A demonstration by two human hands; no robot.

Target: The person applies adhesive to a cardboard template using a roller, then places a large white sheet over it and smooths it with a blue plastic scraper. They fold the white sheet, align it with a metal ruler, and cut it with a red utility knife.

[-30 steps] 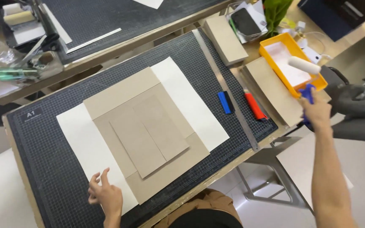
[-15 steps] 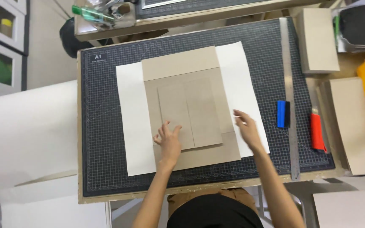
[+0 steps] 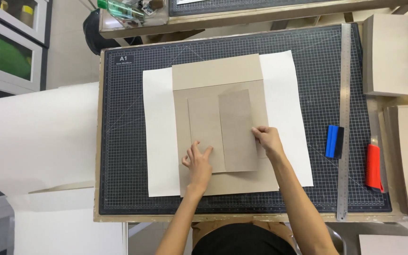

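Head view looks straight down on a dark gridded cutting mat point(image 3: 133, 141) that covers most of a worktable. A white sheet of paper point(image 3: 159, 141) lies flat on the mat, and a large tan board point(image 3: 216, 71) sits on top of it, its far strip a lighter tone than the rest. Two smaller grey-brown cardboard panels point(image 3: 223, 127) lie side by side on that board, the right one reaching a little farther away than the left.

The left hand point(image 3: 198, 163) rests flat on the near end of the left panel, fingers spread wide and holding nothing. The right hand point(image 3: 267, 140) lies at the right edge of the right panel, fingers bent with the tips pressing down; whether it pinches the panel's edge or only presses on it is hard to tell from here.

To the right on the mat, well apart from the hands, lies a blue and black scraper point(image 3: 334, 141), and just beyond it a long steel ruler point(image 3: 344, 118) runs from far to near. A red utility knife point(image 3: 374, 167) lies right of the ruler. A stack of tan boards point(image 3: 388, 54) sits at the far right corner. A wide roll of white paper point(image 3: 38, 137) lies left of the table.
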